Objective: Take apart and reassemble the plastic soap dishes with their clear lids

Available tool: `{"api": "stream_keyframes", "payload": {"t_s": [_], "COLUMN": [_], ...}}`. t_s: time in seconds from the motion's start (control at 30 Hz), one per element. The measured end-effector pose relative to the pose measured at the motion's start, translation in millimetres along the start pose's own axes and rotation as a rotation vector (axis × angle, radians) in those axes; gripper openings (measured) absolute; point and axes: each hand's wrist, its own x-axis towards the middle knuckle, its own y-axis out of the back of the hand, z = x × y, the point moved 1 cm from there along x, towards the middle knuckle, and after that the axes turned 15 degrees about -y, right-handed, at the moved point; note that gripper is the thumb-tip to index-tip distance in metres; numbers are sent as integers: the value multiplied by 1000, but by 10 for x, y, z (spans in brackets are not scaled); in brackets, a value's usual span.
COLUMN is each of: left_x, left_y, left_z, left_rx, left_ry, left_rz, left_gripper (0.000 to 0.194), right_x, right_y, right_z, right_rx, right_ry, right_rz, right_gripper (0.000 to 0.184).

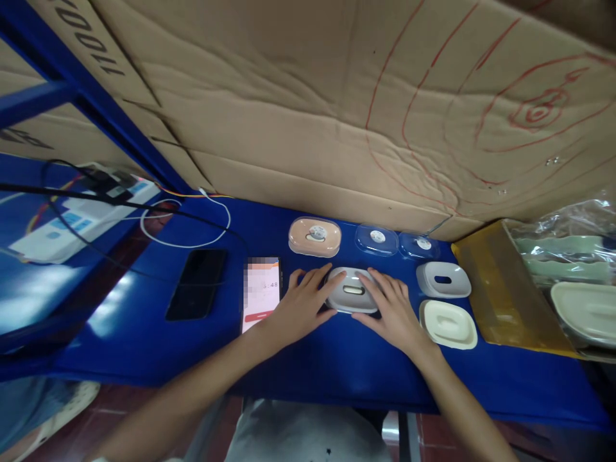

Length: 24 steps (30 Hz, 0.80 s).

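Observation:
Between my hands on the blue table is a grey oval plastic dish [353,301] with a slot in its middle, shaped like a soap dish. My left hand [310,295] grips its left side, thumb near the top rim. My right hand [389,301] grips the right side in the same way. To the right lie another grey slotted dish [457,282] and a cream tray [447,324]. Behind my hands are a peach dish [301,240] under a clear cover with a round label, and two clear covers, one [363,240] left of the other [409,247].
A lit phone [262,289] and a dark phone [195,285] lie to the left. Further left are a white power strip [62,228] and loose cables. A cardboard box [500,308] holding green and cream pieces stands at right. Cardboard walls [269,115] rise behind the table [308,372].

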Motion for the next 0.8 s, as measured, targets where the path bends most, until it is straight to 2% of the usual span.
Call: {"api": "stream_keyframes", "payload": {"t_s": [0.23,0.4,0.8], "left_x": [-6,-16,-26], "left_y": [33,74,69], "left_z": [19,38,45], "left_rx": [106,196,160], "left_ry": [-39,-50,-35], "left_rz": [-31,-37,4], "left_gripper": [63,55,57], "right_x": [15,22,12], "right_y": [-4,-12,-18], "right_z": [-72,-117,-165], "right_rx": [-98,-124,-139], "right_ry": [63,63,63], "right_rz": [-11,-8,6], "right_gripper": [67,68,55]}}
